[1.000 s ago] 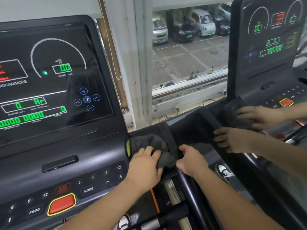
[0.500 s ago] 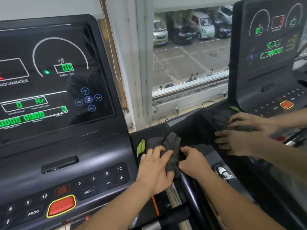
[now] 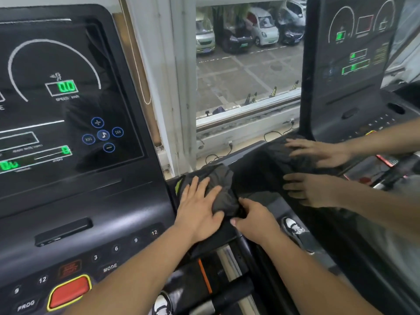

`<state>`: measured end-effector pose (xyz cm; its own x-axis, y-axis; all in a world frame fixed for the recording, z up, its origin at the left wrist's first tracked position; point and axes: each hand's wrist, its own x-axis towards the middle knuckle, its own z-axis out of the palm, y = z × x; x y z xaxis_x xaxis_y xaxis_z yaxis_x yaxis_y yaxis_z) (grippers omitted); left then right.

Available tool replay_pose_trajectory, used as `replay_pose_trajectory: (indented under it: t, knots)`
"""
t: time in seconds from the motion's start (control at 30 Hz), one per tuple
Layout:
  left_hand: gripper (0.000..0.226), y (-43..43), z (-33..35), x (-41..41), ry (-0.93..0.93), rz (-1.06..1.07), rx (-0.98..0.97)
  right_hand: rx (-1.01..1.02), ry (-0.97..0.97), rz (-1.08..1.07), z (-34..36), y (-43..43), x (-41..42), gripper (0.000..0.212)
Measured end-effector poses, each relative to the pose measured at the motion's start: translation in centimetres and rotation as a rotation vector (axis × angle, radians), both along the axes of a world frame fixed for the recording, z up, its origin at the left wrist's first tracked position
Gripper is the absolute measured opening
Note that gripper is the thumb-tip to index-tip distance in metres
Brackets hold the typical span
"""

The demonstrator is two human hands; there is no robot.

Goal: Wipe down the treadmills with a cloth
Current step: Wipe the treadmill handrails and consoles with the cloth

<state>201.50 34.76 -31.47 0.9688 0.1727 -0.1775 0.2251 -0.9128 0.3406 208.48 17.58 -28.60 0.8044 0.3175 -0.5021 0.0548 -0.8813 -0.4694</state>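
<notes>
Cloth (image 3: 221,187) lies bunched on the right armrest of the treadmill (image 3: 127,208), just beside the console's right edge, where wiping is due. Your left hand (image 3: 200,208) presses it with fingers straight and spread, evidently to bear down. Your right hand (image 3: 255,220) curls its fingers on the near edge, apparently to steady it.

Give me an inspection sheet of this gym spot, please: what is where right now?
Surface: treadmill console, display lit, speed 0.0.
Job's things: dark cloth on the arm right of the console.
Clutter: nothing seen.
Hands: left hand flat on the cloth; right hand pinches its edge; two more hands at a second treadmill, maybe a reflection.
Cables: black leads under the window.
Surroundings: window, parked cars outside.
</notes>
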Motion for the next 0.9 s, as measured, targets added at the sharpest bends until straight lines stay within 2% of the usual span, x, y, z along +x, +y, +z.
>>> replay_pose_trajectory:
  t: [0.1, 0.23, 0.3, 0.4, 0.5, 0.57, 0.63, 0.67, 0.8, 0.9]
  knots:
    - [0.074, -2.0, 0.0, -4.7, -0.068, -0.102, -0.005, -0.014, -0.005, 0.012, 0.0, -0.3, 0.3, 0.071]
    - [0.068, -2.3, -1.1, -8.1, -0.125, -0.188, 0.012, -0.025, 0.024, -0.032, -1.0, -0.4, 0.7, 0.077]
    - [0.068, -2.0, -1.5, -7.6, -0.135, -0.204, 0.025, -0.027, 0.03, -0.039, -0.7, -0.3, 0.4, 0.076]
    - [0.071, -2.2, -1.5, -5.5, -0.119, -0.166, 0.068, -0.013, 0.019, -0.029, 0.0, -0.1, 0.0, 0.058]
    - [0.072, -1.7, -1.4, -2.7, -0.119, -0.058, 0.06, 0.024, -0.018, -0.046, 0.0, 0.4, -0.8, 0.066]
    - [0.073, -0.6, -1.3, -0.5, -0.111, -0.055, 0.057, 0.042, 0.008, -0.107, -0.2, 0.4, -1.4, 0.061]
    - [0.073, 0.6, -1.1, 1.7, -0.093, -0.055, 0.023, 0.181, 0.066, -0.274, -0.6, -0.4, -1.0, 0.033]
    - [0.072, 0.8, -1.0, 2.7, -0.088, -0.038, 0.007, 0.279, 0.077, -0.373, -0.7, -1.1, -0.9, 0.027]
    - [0.067, -2.1, -0.3, 3.1, -0.044, 0.058, -0.04, 0.556, 0.144, -0.599, -0.4, -5.4, -0.8, 0.033]
    - [0.067, -9.2, -0.9, -1.7, -0.125, -0.12, -0.017, 0.64, 0.176, -0.536, -0.3, -8.4, -3.2, 0.041]
